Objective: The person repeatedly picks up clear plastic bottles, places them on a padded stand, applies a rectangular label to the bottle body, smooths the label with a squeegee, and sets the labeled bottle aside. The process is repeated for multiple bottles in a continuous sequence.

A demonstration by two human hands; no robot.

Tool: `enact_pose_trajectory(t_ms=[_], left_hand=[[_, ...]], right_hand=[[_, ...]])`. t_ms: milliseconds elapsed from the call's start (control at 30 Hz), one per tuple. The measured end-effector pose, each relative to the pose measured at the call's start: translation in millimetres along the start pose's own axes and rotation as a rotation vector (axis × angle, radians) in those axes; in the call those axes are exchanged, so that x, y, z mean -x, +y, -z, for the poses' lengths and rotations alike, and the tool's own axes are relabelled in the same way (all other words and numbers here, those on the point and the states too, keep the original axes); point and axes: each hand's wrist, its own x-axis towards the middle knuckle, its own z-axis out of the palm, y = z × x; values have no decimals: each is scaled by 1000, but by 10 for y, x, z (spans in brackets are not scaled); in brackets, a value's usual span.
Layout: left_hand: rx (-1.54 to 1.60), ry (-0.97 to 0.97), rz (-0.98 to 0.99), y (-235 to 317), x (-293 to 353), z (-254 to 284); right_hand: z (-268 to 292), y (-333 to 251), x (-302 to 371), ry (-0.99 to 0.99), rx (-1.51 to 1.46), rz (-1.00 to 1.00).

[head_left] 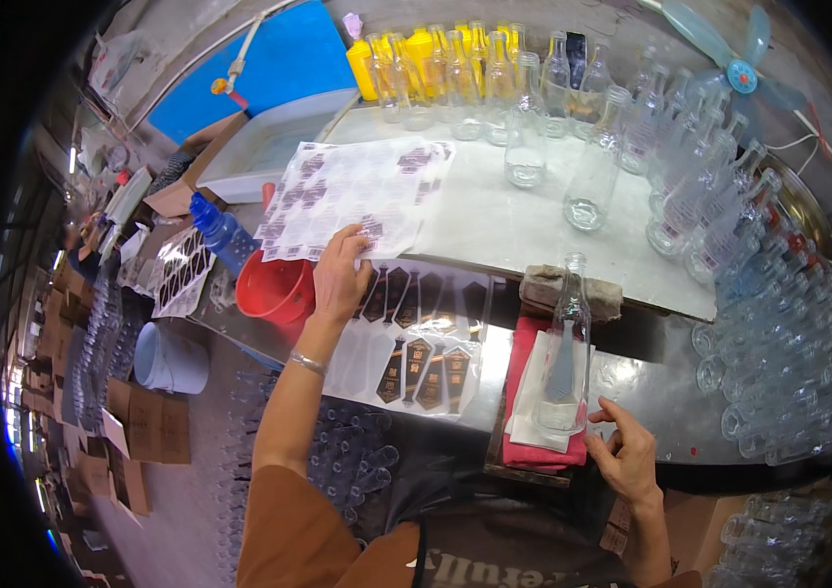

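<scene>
While the white tabletop (pixel 509 220) takes up the upper middle of the view, a lower metal tabletop (pixel 656 382) reaches toward the person, with a crowd of clear bottles (pixel 779 363) lying stacked on the right. On the white surface a large pale sheet (pixel 323 211) printed with purple patches lies flat, its near edge close to a red bucket (pixel 276 292). Just below it, a clear sheet (pixel 411 343) carries rows of dark, bottle-shaped labels. Right of that sheet, a pinkish-red towel (pixel 522 382) with a folded white cloth (pixel 530 407) on it forms a pad.

One glass bottle (pixel 573 387) lies on this pad, its neck end over a greyish-brown block (pixel 538 286) and its base toward the person. The left hand (pixel 343 272) reaches to the near edge of the pale sheet, fingertips over it; whether they pinch it, I cannot tell. The right hand (pixel 627 453) is loosely curled and holds nothing, thumb and forefinger apart, just beside the bottle's base. Smallest, a tapered blue-grey patch (pixel 561 367) shows on or through the glass.

My reading is that a print is being fetched for the bottle. The next move seems to call for a light fingertip grip on the sheet's edge, with the right hand near enough to steady the glass.
</scene>
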Motion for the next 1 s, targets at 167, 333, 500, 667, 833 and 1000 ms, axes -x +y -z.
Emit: enact_pose_trajectory(t_ms=[167, 333, 500, 667, 833, 1000], left_hand=[[-84, -8, -141, 28, 85, 46], [-23, -13, -61, -115, 180, 51], [55, -97, 38, -64, 98, 137], [145, -150, 126, -2, 126, 274], [368, -213, 397, 446, 105, 301], [838, -411, 356, 1650, 158, 345]], right_hand=[[-94, -4, -2, -46, -11, 40], [-172, -61, -26, -68, 76, 16], [-229, 11, -27, -7, 120, 67], [-265, 46, -44, 39, 121, 139], [-238, 55, -47, 38, 137, 112], [-231, -8, -59, -3, 161, 95]])
